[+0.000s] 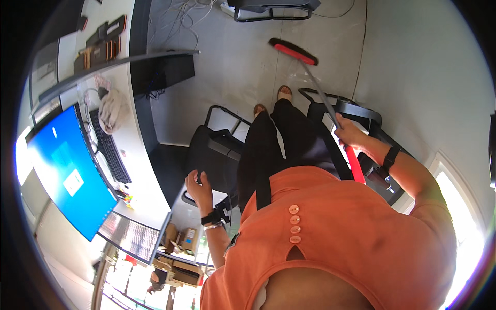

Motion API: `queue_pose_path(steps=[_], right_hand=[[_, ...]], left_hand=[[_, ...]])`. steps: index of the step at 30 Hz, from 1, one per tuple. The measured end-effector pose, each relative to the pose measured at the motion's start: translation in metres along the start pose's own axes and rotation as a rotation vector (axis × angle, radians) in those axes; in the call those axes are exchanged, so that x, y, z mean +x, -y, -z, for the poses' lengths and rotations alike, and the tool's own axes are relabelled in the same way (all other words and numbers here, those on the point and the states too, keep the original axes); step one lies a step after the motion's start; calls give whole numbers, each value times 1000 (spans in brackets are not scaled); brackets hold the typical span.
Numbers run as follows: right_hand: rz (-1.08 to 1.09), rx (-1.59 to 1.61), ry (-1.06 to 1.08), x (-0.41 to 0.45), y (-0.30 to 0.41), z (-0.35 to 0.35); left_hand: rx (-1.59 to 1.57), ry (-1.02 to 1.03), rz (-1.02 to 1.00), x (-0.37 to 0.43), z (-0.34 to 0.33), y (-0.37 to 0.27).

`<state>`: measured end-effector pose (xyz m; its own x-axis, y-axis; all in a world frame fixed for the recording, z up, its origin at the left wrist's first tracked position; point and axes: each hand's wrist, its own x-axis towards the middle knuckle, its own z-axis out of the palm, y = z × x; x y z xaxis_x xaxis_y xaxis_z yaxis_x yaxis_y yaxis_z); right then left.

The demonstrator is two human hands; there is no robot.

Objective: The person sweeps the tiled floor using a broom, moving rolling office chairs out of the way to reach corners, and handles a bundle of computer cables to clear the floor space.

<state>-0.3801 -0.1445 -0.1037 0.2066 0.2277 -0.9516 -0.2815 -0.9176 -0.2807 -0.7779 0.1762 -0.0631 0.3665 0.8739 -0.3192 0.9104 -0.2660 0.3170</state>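
Note:
My right hand [350, 133] is closed round the grey pole of a push broom [296, 54], just above its red grip. The broom's red head with dark bristles lies out on the grey floor beyond my feet. On the other side, my left hand [199, 188] is held over the edge of a black chair [217, 155], with its fingers curled; something small and dark shows between thumb and fingers, and I cannot tell what it is. Both wrists wear dark bands.
A white desk [133, 128] on the left holds a monitor [73, 174], a keyboard [108, 145] and a beige cloth item [113, 111]. Another black chair [358, 110] stands by my right arm, a third [275, 7] farther ahead. Loose cables [186, 19] lie on the floor near the desk.

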Motion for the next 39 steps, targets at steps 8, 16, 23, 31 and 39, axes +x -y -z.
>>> queue_pose_path(steps=[8, 16, 23, 31, 39], right_hand=[[-41, 256, 405, -32, 107, -27], [66, -185, 358, -8, 219, -68], [243, -595, 109, 102, 228, -111], [-69, -293, 541, 26, 179, -107], [144, -422, 466, 6, 170, -159]], left_hand=[[179, -185, 191, -57, 2, 62], [192, -304, 484, -131, 0, 122], [678, -307, 1138, -275, 2, 102], [-819, -785, 1530, -301, -38, 104], [-1140, -898, 1489, -364, -67, 171]])
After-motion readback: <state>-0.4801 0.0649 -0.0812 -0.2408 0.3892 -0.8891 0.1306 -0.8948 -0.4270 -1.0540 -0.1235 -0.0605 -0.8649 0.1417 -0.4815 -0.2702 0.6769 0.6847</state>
